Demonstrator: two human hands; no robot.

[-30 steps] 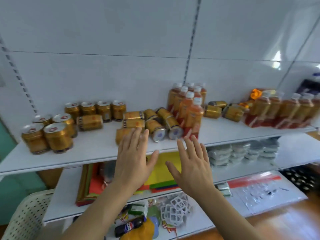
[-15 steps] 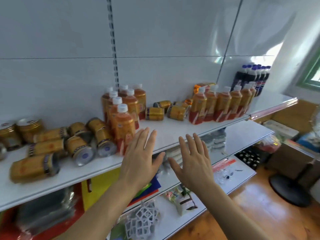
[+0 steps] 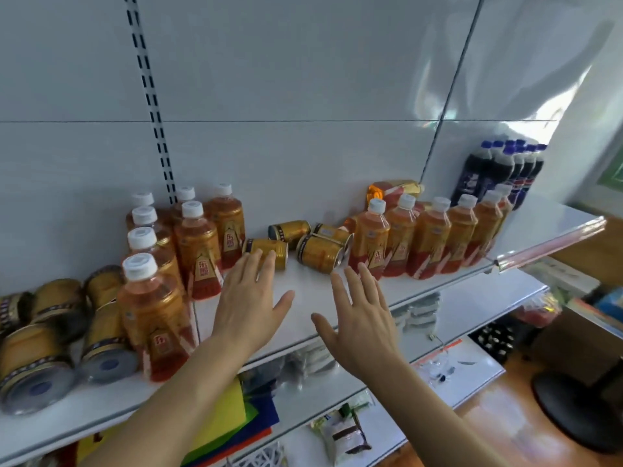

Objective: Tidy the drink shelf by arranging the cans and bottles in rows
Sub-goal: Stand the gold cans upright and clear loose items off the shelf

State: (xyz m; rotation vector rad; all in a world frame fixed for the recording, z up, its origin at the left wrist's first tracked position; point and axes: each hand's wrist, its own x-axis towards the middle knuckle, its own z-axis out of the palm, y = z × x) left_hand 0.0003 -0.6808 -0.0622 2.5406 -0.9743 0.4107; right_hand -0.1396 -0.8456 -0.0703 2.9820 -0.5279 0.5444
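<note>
Two bare hands hover flat over the white drink shelf (image 3: pixel 303 291), which runs from the lower left corner of the view up to its right end with a clear price strip (image 3: pixel 549 246) along the front edge. At the shelf's right end, against the back panel, stand dark cola bottles (image 3: pixel 495 170) with blue caps. Next to them a row of orange tea bottles (image 3: pixel 428 237) stands upright along the front edge, white caps up. A second cluster of upright tea bottles (image 3: pixel 192 244) fills the shelf left of centre, reaching from the back panel to the front edge, where the nearest bottle (image 3: pixel 151 311) stands. Gold cans (image 3: pixel 47 352) lie toppled at the left end, long axes pointing toward the front edge, their round ends facing the camera.

Between the two bottle groups three more gold cans lie on their sides: the front left can (image 3: pixel 269 252) with its long axis roughly along the shelf, the front right can (image 3: pixel 318 254) likewise, angled slightly, and a rear can (image 3: pixel 290 230) near the back panel.

Left hand (image 3: pixel 249 308) is spread, palm down, fingers released and gripping nothing, fingertips reaching the front left can; contact cannot be told. Right hand (image 3: pixel 360 325) is equally splayed and empty, above the shelf's front edge, near the row of tea bottles.
</note>
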